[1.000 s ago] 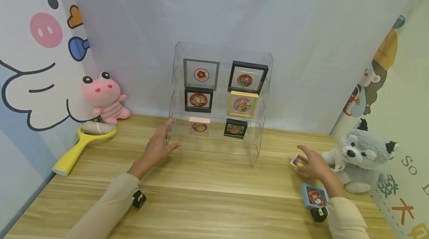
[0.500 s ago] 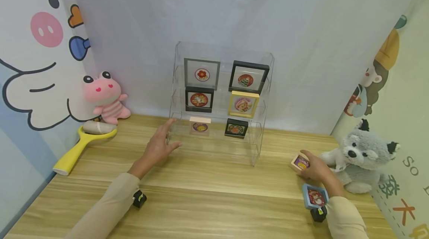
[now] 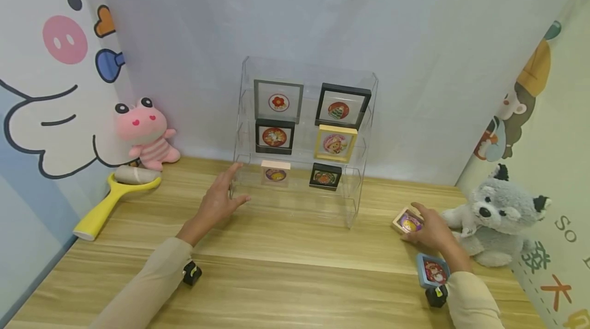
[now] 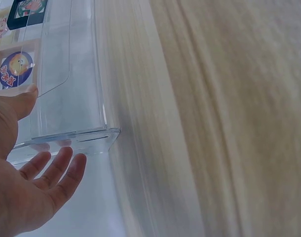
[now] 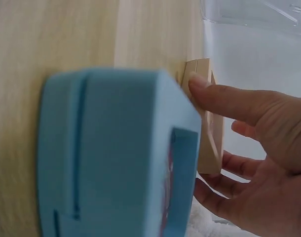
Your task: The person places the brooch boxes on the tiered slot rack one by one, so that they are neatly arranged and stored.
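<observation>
My right hand [image 3: 434,229] pinches a small beige picture frame [image 3: 409,222] with a purple and yellow picture, low over the table at the right. In the right wrist view the thumb presses one edge of this beige frame [image 5: 207,158] and the fingers lie at the opposite edge. My left hand [image 3: 217,203] is at the left side of a clear tiered display stand [image 3: 295,209], thumb spread in front and relaxed fingers along the outside. The stand bears several small framed pictures, among them a yellow frame [image 3: 335,144] and a pale pink frame [image 3: 275,174].
A light blue picture frame [image 3: 433,271] lies on the wooden table [image 3: 286,288] by my right wrist. A grey and white plush dog [image 3: 498,216] sits to its right. At the left are a pink plush frog [image 3: 149,134] and a yellow-handled lint roller [image 3: 103,213].
My right hand has drawn the beige frame slightly left and turned it, so more of its picture shows. The left hand has stayed by the stand.
</observation>
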The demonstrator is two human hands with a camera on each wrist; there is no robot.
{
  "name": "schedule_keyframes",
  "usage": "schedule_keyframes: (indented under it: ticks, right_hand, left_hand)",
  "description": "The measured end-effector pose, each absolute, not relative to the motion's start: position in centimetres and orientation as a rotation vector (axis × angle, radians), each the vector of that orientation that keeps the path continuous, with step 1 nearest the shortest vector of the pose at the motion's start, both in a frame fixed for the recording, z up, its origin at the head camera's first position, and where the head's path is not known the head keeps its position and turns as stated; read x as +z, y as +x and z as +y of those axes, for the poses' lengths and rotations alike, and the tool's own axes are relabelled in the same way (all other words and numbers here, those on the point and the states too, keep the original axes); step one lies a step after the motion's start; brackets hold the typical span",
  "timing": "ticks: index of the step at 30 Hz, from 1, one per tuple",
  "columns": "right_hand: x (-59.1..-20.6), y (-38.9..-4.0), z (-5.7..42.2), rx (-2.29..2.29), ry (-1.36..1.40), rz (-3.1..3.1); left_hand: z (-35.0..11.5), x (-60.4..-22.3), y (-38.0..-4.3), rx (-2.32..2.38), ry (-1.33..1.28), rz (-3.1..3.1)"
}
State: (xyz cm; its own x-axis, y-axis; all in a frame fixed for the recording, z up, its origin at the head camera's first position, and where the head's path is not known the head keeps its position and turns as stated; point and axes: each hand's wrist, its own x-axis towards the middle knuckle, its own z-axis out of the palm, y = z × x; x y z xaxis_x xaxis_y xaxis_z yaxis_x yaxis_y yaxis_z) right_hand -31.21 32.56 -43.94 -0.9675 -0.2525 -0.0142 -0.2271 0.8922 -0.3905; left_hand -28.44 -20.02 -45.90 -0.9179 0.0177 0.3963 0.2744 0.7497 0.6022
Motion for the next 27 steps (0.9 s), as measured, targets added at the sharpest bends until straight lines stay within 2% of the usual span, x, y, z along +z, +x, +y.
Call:
schedule_keyframes:
  ticks: [14, 27]
  right_hand:
    - [-44.1, -30.8, 32.2, -0.652, -0.281, 3.006]
    - [-43.9, -32.8, 33.1, -0.721, -0.276, 2.825]
  left_hand:
    - [-20.0, -46.1, -28.6, -0.975, -0.23, -2.563]
    - [-20.1, -46.0, -28.4, -0.982, -0.241, -2.563]
